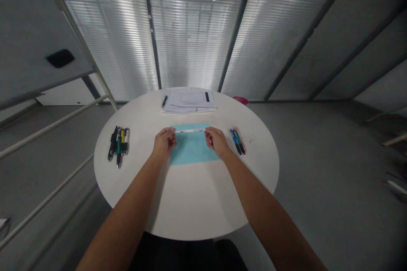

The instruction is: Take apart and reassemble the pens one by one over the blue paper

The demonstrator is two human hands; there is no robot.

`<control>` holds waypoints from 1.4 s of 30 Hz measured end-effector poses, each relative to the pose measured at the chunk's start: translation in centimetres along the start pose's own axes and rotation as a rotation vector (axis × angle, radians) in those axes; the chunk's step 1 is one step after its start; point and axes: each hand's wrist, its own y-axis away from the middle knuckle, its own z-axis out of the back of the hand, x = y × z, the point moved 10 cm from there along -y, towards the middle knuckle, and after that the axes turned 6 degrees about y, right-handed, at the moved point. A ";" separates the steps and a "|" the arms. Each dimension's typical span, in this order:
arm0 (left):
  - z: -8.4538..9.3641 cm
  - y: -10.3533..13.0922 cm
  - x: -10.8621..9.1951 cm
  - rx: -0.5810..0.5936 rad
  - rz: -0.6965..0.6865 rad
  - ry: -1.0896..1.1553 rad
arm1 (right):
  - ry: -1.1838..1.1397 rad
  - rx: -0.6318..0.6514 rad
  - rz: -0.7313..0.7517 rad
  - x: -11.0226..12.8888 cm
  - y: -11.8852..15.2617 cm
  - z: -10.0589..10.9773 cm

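Note:
A slim white pen (190, 131) with dark marks lies level between my two hands. My left hand (164, 140) is closed, pinching its left end. At the other end, the fingers of my right hand (217, 139) are closed on it too. Beneath the pen and partly under both hands is a light blue sheet (193, 150) on the round white table (190, 203). Just right of my right hand lie a blue pen (235, 142) and a green pen (240, 141), side by side on a pinkish patch.
At the table's left is a group of several pens (118, 144), black, green, yellow and white. A stack of printed papers (190, 100) with a dark pen (164, 101) on it sits at the far edge. Pale metal rails (57, 129) stand to the left.

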 end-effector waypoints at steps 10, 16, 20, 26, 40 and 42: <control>-0.1 0.0 -0.1 0.004 -0.009 -0.009 | 0.004 -0.023 0.052 0.4 -0.2 0.5; -0.3 0.1 -0.3 0.003 -0.030 -0.018 | 0.039 -0.043 0.048 0.4 -0.1 0.6; -0.2 0.1 -0.4 0.003 -0.043 -0.030 | 0.099 -0.028 0.061 0.6 0.1 0.2; -0.5 0.1 -0.4 0.037 -0.050 -0.068 | 0.107 0.009 0.019 0.4 0.2 -0.5; 0.1 -0.3 -0.4 -0.023 -0.071 -0.043 | -0.020 0.019 0.040 -0.6 -0.3 -0.9; 0.0 -0.3 -0.5 -0.023 -0.076 -0.035 | -0.030 0.012 0.060 -0.5 -0.4 -0.9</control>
